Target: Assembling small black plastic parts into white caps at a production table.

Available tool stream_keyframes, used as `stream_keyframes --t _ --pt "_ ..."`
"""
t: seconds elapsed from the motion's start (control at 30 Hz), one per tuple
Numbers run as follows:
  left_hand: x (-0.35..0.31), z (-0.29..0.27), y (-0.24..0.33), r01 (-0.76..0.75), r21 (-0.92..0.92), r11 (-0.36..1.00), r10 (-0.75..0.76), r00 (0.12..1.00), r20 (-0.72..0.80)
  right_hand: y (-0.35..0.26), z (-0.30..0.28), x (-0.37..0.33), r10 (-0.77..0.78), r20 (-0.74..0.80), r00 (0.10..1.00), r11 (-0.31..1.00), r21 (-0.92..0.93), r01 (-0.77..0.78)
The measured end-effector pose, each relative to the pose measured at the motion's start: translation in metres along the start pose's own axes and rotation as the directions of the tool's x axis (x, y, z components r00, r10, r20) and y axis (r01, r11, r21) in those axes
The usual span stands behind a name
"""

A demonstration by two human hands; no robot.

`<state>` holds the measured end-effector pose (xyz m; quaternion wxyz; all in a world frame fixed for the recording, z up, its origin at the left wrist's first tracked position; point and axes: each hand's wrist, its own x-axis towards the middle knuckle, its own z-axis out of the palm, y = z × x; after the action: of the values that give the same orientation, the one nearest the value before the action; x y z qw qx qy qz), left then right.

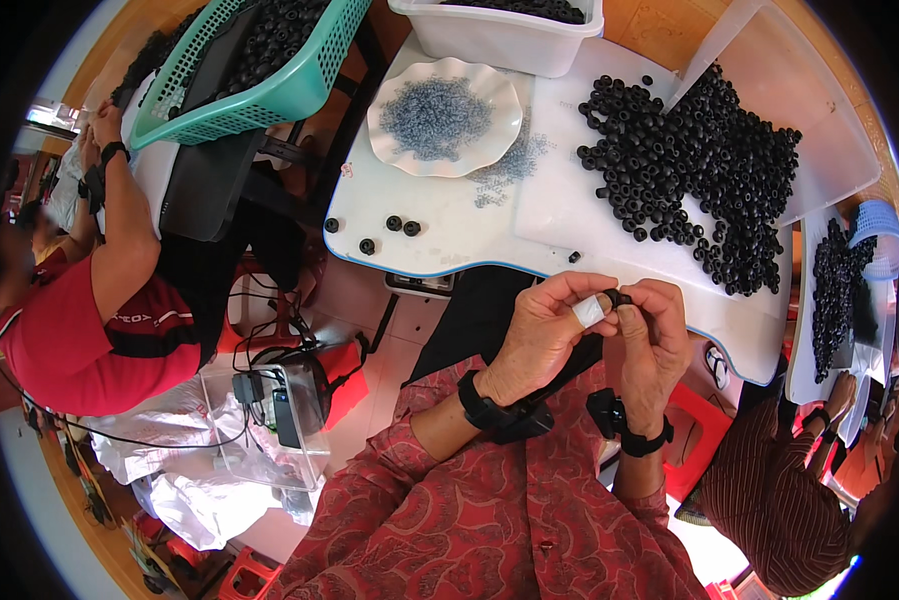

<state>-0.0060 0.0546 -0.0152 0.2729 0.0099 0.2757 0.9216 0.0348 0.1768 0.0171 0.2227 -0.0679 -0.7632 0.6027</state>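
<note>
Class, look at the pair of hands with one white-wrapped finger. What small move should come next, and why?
Probably a slight turn of the small black piece, the left hand steadying it and the right hand turning: fingertips of both hands meet at it and cover much of it, so a turn might show another side.

I've got two hands going, left hand [531, 338] and right hand [653, 345], with at least one dark piece [621, 298] between them. Four loose black beads [394, 223] off left, one stray [574, 257] nearer me. One wavy plate [507, 112], one green basket [314, 80]. Black heap [684, 165]? Lol, too many to count.
</note>
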Motion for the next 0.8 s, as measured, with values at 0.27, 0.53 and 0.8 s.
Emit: stream_keyframes --t 0.27,0.53,0.8 --pt "-0.001 -0.003 -0.002 -0.010 0.099 0.995 0.013 1.000 -0.028 0.003 -0.002 -0.001 -0.009 0.014 1.000 0.998 -0.054 0.010" --pt "-0.004 0.000 0.006 -0.030 0.253 0.967 0.045 0.998 -0.053 -0.005 -0.001 0.003 -0.123 0.089 0.988 0.970 -0.200 0.138" --pt "-0.005 0.003 0.009 -0.033 0.274 0.961 0.065 0.992 -0.110 -0.010 -0.003 0.009 -0.150 0.192 0.970 0.942 -0.271 0.199"
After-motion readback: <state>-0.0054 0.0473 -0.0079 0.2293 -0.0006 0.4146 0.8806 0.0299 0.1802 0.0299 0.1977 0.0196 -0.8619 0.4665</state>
